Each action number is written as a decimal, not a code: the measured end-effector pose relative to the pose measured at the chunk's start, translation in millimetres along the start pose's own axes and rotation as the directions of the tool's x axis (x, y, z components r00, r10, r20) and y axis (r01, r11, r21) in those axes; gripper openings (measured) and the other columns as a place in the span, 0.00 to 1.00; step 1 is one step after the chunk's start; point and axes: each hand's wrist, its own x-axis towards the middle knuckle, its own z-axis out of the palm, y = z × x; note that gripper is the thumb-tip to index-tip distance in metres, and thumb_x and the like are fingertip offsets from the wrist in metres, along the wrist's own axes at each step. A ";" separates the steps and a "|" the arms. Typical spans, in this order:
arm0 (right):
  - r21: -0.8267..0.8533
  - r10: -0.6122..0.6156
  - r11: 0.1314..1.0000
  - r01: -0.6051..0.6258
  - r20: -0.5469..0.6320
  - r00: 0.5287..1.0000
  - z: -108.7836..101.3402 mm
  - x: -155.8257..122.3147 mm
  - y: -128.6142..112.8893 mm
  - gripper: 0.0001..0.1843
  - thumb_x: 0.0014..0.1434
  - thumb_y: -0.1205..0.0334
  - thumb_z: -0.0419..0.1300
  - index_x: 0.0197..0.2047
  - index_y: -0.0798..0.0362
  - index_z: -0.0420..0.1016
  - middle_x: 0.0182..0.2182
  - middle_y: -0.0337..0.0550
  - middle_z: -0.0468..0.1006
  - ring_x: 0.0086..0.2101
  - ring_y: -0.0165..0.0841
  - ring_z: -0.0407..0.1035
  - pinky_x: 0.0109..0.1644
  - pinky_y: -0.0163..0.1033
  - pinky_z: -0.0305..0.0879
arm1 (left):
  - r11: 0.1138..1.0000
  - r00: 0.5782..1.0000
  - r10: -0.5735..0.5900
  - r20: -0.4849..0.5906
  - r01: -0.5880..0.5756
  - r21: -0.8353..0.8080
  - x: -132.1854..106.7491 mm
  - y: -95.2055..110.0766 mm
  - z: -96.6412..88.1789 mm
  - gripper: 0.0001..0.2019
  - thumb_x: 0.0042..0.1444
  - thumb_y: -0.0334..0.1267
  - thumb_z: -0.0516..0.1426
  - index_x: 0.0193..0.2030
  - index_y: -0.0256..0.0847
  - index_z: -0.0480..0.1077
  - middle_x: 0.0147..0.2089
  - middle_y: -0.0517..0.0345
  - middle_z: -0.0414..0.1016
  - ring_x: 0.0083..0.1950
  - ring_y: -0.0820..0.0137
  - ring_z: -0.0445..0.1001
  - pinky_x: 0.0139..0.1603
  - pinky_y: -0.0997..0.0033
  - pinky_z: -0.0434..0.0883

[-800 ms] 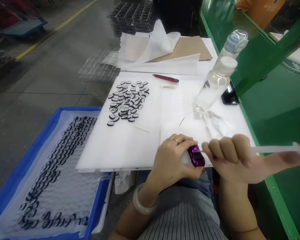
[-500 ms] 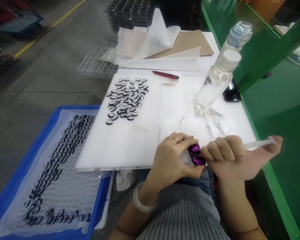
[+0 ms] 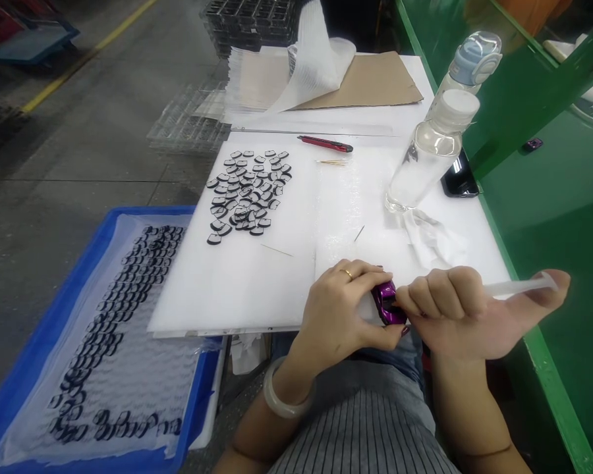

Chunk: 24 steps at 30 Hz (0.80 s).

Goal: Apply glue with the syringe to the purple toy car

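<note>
A small purple toy car [image 3: 388, 301] is pinched between the thumb and curled fingers [image 3: 363, 273] of the left hand [image 3: 340, 316], just above the near edge of the table [image 3: 257, 289]. The right hand [image 3: 467, 316] is closed around a slim clear syringe [image 3: 516, 286]: its fingers are curled over the barrel, the thumb is laid on the plunger end out to the right, and the tip is brought against the car's right side. Whether the tip actually touches the car cannot be told, as it is hidden by the knuckles.

The step in hand is judged to be the dosing of something, perhaps glue, onto the car body; nothing of the fluid itself is seen. For the next move a steady hold on the car and a light, measured press of the thumb would be called for, and then most likely one of the small parts would be wanted.

Those parts, black with white rims, are heaped in a pile [image 3: 247, 194] farther back on the white sheet, well apart from the hands. More of them are laid in rows in a blue tray [image 3: 39, 349] at the left, below the table. Two toothpicks [image 3: 277, 250] are seen between pile and hands. Farther off, a red knife [image 3: 326, 143], a clear bottle [image 3: 427, 155] and a crumpled wipe [image 3: 435, 240] are found.
</note>
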 end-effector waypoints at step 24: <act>-0.445 -0.156 0.886 0.133 -0.016 0.988 16.7 -12.8 6.2 0.31 0.60 0.55 0.62 0.18 0.51 0.46 0.12 0.32 0.43 0.16 0.28 0.42 0.26 0.42 0.48 | 1.000 0.999 0.015 -0.029 -0.014 0.018 -0.9 -0.4 3.2 0.26 0.38 0.40 0.70 0.47 0.36 0.77 0.45 0.54 0.80 0.46 0.60 0.77 0.47 0.55 0.75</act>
